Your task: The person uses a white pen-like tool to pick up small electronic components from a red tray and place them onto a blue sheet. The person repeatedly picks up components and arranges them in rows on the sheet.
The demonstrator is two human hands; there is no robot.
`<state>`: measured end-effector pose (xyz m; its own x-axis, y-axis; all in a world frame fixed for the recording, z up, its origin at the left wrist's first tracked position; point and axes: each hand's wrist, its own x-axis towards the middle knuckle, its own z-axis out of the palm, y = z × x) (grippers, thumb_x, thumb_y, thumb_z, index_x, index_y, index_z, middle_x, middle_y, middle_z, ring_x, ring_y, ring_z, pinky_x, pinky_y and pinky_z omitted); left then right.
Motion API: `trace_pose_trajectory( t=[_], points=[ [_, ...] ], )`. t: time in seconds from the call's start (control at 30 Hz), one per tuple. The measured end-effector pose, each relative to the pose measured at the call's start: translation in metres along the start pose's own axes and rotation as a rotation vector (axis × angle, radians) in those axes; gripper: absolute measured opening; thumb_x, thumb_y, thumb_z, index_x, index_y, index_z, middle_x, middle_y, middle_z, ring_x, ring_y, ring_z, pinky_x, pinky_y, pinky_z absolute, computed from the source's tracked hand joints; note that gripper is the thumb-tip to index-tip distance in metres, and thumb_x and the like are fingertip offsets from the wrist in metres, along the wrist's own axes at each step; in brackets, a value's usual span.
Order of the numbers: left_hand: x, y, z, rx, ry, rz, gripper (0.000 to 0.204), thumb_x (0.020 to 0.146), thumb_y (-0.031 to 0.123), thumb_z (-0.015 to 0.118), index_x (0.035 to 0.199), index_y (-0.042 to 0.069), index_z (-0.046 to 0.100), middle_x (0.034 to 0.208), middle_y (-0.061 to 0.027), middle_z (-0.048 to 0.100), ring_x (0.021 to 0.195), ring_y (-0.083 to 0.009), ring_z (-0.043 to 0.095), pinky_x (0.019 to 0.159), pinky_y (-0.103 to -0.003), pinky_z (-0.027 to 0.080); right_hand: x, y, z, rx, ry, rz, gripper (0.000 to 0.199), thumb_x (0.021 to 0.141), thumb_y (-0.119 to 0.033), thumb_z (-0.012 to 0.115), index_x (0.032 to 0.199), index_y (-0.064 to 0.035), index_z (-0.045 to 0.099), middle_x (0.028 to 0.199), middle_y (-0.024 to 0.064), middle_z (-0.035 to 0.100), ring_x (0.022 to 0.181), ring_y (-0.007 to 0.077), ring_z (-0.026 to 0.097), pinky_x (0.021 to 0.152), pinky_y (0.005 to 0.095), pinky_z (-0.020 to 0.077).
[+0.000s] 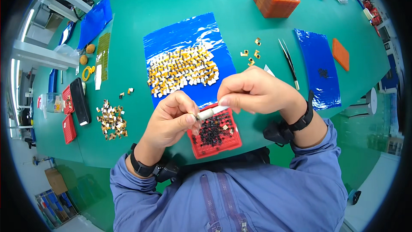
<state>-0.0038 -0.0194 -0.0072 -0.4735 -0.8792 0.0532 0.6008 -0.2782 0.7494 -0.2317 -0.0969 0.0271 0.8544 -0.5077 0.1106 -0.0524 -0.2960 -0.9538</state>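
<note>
Above a red tray [197, 151] of small black parts, my two hands meet at a slim white stick with a thicker pale end [206, 114]. My right hand [257, 90] is closed on the stick's thin part. The fingers of my left hand [174, 116] are pinched at the pale end, around a small piece too hidden to name. A few pale bits lie among the black parts. Just beyond, a blue sheet [180, 32] carries many small white-and-gold pieces [182, 71] in close rows. Each wrist wears a black strap.
Loose gold-and-white pieces [112, 120] lie heaped at left, near a black case [80, 101] and red trays [69, 129]. To the right are tweezers [289, 62], another blue sheet [317, 60] with black bits and an orange block [340, 54]. Stacked orange trays [274, 0] stand farther back.
</note>
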Motion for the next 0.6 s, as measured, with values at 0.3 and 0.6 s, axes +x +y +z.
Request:
trace_pose_trajectory(
  t=[0.3,0.6],
  points=[
    [0.000,0.000,0.001,0.030,-0.010,0.003,0.009,0.087,0.002,0.058,0.088,0.003,0.049,0.078,-0.0096,0.059,0.068,-0.0145,0.060,0.061,-0.025,0.052,-0.001,0.001,0.002,-0.002,0.005,-0.043,0.015,0.084,-0.014,0.066,0.085,-0.0006,0.061,0.066,0.0026,0.057,0.057,0.0080,0.050,0.050,0.0236,0.0385],
    [-0.003,0.001,0.001,0.117,-0.006,-0.041,0.010,0.085,0.001,0.060,0.086,0.002,0.051,0.077,-0.0100,0.059,0.068,-0.0148,0.061,0.061,-0.026,0.052,-0.004,0.002,-0.004,-0.023,-0.032,-0.003,0.015,0.077,-0.014,0.073,0.081,-0.0022,0.065,0.063,0.0020,0.060,0.053,0.0074,0.053,0.048,0.0219,0.0386]
  ],
)
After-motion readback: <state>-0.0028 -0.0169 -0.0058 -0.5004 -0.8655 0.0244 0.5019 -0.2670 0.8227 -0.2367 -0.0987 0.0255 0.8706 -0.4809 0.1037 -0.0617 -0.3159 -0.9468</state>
